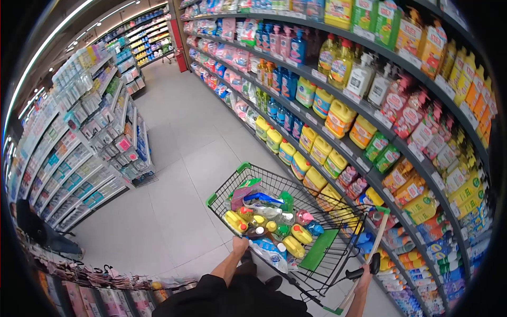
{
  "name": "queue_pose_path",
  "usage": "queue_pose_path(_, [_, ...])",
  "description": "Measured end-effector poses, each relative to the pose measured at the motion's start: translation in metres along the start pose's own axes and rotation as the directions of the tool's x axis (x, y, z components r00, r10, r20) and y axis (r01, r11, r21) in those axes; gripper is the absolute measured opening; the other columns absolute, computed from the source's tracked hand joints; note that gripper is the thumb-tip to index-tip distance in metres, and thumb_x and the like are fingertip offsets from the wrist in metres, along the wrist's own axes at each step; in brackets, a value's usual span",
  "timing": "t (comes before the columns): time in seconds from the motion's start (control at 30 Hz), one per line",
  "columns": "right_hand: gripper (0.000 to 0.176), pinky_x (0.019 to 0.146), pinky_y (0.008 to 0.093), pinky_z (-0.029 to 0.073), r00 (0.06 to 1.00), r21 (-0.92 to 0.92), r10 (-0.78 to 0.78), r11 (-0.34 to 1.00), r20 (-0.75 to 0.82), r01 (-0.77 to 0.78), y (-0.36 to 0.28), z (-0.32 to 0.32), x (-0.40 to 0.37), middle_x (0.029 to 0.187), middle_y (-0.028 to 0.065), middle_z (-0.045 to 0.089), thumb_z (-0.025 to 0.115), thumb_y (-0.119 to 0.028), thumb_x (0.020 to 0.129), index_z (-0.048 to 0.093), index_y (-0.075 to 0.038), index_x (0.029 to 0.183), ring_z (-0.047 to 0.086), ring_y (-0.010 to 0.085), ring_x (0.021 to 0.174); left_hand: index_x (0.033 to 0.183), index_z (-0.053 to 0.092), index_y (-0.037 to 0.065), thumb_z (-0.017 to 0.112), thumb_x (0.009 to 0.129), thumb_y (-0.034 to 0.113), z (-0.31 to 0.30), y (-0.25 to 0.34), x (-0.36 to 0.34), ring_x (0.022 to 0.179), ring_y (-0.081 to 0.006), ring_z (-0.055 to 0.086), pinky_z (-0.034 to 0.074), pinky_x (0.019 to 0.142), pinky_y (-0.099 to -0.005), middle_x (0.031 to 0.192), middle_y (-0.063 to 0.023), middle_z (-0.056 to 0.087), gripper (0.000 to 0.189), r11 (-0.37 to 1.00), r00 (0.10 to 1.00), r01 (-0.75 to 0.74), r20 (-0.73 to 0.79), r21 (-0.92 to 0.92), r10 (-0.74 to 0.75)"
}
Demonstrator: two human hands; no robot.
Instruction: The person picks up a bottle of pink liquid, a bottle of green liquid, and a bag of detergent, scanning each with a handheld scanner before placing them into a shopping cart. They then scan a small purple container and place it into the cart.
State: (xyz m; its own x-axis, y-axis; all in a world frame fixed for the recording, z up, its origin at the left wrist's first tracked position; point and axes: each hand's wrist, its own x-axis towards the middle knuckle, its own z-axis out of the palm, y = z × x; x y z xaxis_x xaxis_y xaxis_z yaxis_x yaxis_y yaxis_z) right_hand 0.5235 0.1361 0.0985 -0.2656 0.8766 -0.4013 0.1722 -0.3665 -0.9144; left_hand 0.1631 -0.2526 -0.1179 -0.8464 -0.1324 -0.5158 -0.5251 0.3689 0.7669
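Note:
A black wire shopping cart (338, 253) with green corners stands sideways in front of me. My left hand (240, 244) is closed on its near side rim. At the right end, my right hand (363, 279) is closed at the pale push handle (376, 240), beside a black attachment (364, 268); its fingers are partly hidden. Inside the cart lie yellow jugs (293, 246), a blue-and-white bag (269, 253), a pink-capped bottle (304, 216), a blue bottle (315, 228) and several other bottles and packs. A green flap (320, 249) is near the handle end.
A long shelf (317, 68) of detergent jugs and pump bottles runs along the right, close to the cart. On the left stand shelves of small packages (79, 158). A person (45, 230) is at the far left. Grey tiled floor (185, 174) stretches between the shelves.

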Motion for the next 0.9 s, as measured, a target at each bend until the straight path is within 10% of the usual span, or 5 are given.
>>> queue_pose_path(0.3, [0.023,0.03,0.031,0.037,1.0,-0.047,0.005,0.999,0.006,-0.005,0.016,0.054,0.027,0.068,0.0044,0.053,0.06,-0.03,0.082,0.053,-0.009,0.087,0.053,0.018,0.044,0.112,0.052,-0.012,0.06,0.074,0.01,-0.045,0.067,-0.007,0.108,-0.0471,0.06,0.048,0.093,-0.0439,0.108,-0.0345,0.063,0.045,1.0,0.982,-0.014,-0.188,0.021,0.018])
queue_pose_path(0.4, [0.022,0.039,0.0319,0.042,1.0,-0.077,-0.001,0.997,0.004,0.002,0.007,0.078,0.023,0.073,0.0043,0.053,0.061,-0.027,0.079,0.054,-0.008,0.088,0.055,0.0186,0.054,0.113,0.054,-0.009,0.061,0.073,0.011,-0.066,0.094,-0.001,0.109,-0.0462,0.06,0.047,0.095,-0.0435,0.109,-0.0327,0.063,0.045,1.0,0.989,0.02,-0.144,0.022,-0.016])
queue_pose_path(0.47, [0.051,0.08,0.0331,0.048,0.998,-0.092,-0.023,0.995,0.053,0.028,0.024,0.076,0.044,0.1,0.0049,0.064,0.061,-0.042,0.092,0.059,0.0,0.121,0.059,0.0175,0.089,0.114,0.055,-0.007,0.061,0.073,0.01,-0.072,0.102,0.013,0.11,-0.0457,0.06,0.047,0.095,-0.0441,0.11,-0.0315,0.064,0.045,0.996,0.983,0.086,-0.163,0.002,-0.084])
queue_pose_path(0.9, [0.031,0.07,0.0323,0.049,0.997,0.033,0.029,0.999,0.068,-0.031,-0.019,0.214,0.006,0.087,0.0028,0.064,0.065,-0.03,0.087,0.065,-0.003,0.102,0.06,0.0166,0.078,0.115,0.05,-0.014,0.062,0.067,0.009,-0.094,0.07,0.176,0.112,-0.042,0.06,0.046,0.097,-0.0406,0.115,-0.0324,0.061,0.055,0.985,0.995,0.08,0.071,-0.155,-0.07])
